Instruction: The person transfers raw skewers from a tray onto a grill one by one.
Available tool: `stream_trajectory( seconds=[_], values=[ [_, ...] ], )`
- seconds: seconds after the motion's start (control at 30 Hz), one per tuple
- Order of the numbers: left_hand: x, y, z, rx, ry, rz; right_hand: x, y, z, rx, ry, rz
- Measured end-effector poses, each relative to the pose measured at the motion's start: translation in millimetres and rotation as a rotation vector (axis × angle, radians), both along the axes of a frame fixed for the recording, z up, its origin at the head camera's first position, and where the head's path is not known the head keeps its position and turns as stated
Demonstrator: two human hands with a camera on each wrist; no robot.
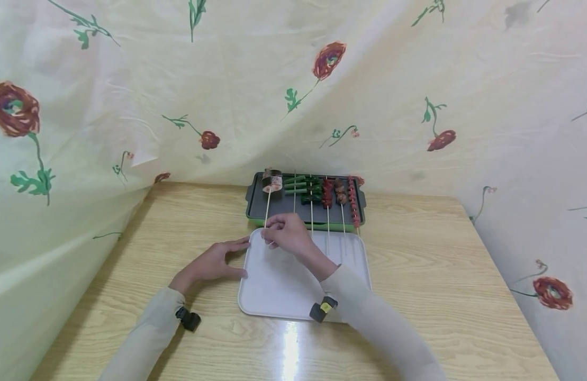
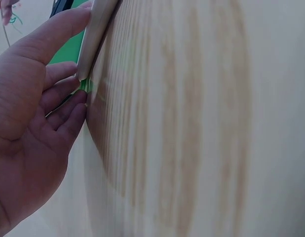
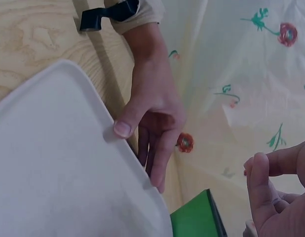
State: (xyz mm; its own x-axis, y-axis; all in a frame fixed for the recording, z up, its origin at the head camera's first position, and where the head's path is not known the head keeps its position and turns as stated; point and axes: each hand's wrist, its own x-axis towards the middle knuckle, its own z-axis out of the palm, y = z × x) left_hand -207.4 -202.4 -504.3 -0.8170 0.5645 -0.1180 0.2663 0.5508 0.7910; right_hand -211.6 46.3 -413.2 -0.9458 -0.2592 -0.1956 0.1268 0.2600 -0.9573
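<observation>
My right hand (image 1: pixel 288 233), above the far left part of the white tray (image 1: pixel 298 288), pinches the thin stick of the leftmost skewer (image 1: pixel 272 181). That skewer carries a thick pale-pink piece with a dark band and lies on the grill plate (image 1: pixel 286 211). In the right wrist view, thumb and forefinger of the right hand (image 3: pixel 285 192) meet; the stick is hard to make out there. My left hand (image 1: pixel 216 262) touches the tray's left edge, thumb and fingers spread apart. The right wrist view shows the left thumb on the rim of the tray (image 3: pixel 54 158).
Right of the held skewer lie several more: long green pieces (image 1: pixel 295 185), dark green pieces (image 1: pixel 312 190), red chunks (image 1: pixel 327 193), brown lumps (image 1: pixel 341 191) and small red pieces (image 1: pixel 352 201). Their sticks reach over the tray. Floral cloth (image 1: pixel 255 95) hangs behind the wooden table (image 1: pixel 426 275).
</observation>
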Motion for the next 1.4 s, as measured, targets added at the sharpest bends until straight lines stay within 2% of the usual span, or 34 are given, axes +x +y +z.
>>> stream_trajectory(
  seconds=[0.3,0.73,1.2,1.4],
  values=[
    [-0.4,-0.8,-1.6,-0.004,0.018,-0.008,-10.8,-1.5,-9.6,-0.011,-0.059,-0.011],
    [-1.0,0.1,-4.9,-0.007,0.035,-0.012,-16.6,0.7,-13.2,-0.016,-0.077,0.005],
    [-0.5,1.1,-5.8,-0.027,0.036,0.001,-15.1,3.0,-19.3,0.068,-0.06,0.054],
    [-0.4,0.9,-7.2,-0.017,0.035,0.001,-11.1,5.0,-19.9,0.148,-0.061,0.065]
  ],
)
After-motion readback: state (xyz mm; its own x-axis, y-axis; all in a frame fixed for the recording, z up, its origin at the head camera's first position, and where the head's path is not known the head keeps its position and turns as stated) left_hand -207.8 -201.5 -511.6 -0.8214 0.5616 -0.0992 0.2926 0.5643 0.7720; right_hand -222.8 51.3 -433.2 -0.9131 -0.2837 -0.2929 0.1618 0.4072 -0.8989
